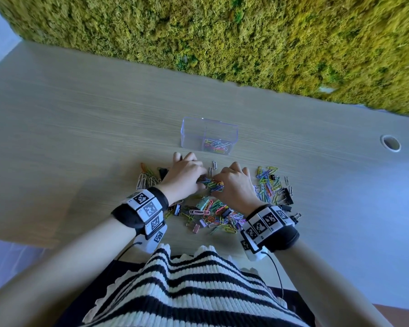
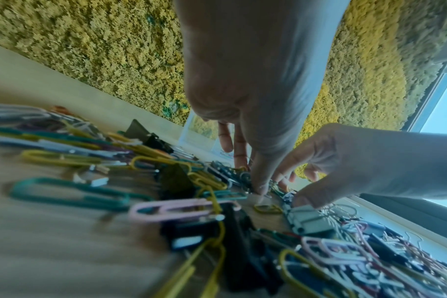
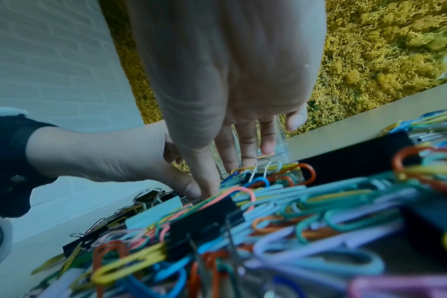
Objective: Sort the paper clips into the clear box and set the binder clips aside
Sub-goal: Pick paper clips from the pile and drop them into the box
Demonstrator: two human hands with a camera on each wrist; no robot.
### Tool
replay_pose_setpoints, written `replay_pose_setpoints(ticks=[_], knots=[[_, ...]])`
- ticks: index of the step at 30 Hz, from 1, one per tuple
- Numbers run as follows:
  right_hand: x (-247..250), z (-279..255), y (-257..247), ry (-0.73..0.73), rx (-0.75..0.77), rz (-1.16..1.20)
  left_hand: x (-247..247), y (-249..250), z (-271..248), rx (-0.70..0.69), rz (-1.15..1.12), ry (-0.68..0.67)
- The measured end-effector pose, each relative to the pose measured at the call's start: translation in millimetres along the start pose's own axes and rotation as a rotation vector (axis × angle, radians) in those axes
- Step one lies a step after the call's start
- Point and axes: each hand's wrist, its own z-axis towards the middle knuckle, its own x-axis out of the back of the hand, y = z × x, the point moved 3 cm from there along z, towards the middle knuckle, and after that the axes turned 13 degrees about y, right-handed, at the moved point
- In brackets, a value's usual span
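The clear box (image 1: pixel 208 134) stands on the desk beyond my hands, with a few coloured paper clips (image 1: pixel 216 145) in its right half. Mixed coloured paper clips (image 1: pixel 213 213) and binder clips (image 1: pixel 286 195) lie heaped in front of me. My left hand (image 1: pixel 187 171) rests on the desk, its thumb (image 2: pixel 260 181) pressing straight down into a tangle of clips (image 1: pixel 211 184); the other fingers (image 2: pixel 229 141) reach ahead, fairly straight. My right hand (image 1: pixel 233 181) meets it from the right, thumb and curled fingers pinching the same tangle. A pale binder clip (image 2: pixel 306 217) lies just below the right thumb.
More paper clips lie left (image 1: pixel 147 178) and right (image 1: pixel 268 181) of my hands; a black binder clip (image 1: pixel 163 172) sits by the left one. A mossy wall (image 1: pixel 246 31) backs the desk. A cable hole (image 1: pixel 390 143) is at far right.
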Motion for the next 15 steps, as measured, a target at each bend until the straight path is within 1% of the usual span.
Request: replay_pose_setpoints(ticks=[4,7,9,11,13,15], knots=[[-1.0,-2.3,1.4,0.020,-0.012,0.019,-0.9,6.0,4.5,0.024,-0.024,0.009],[2.8,-4.4,7.0,0.058,-0.080,0.117,-0.7,0.3,5.7,0.089,-0.116,0.012],[5.7,-5.5,13.3,0.091,-0.138,0.180,1.0,-6.8,6.3,0.166,-0.218,0.044],[7.1,-5.9,20.4,0.135,-0.172,0.216,6.9,-12.2,7.4,0.227,-0.362,0.102],[7.5,-6.1,27.4,0.157,-0.202,0.254,16.3,-16.1,10.0,0.252,-0.514,0.184],[6.7,-6.8,34.0,0.150,-0.228,0.279,28.1,-17.6,14.9,0.272,-0.623,0.222]])
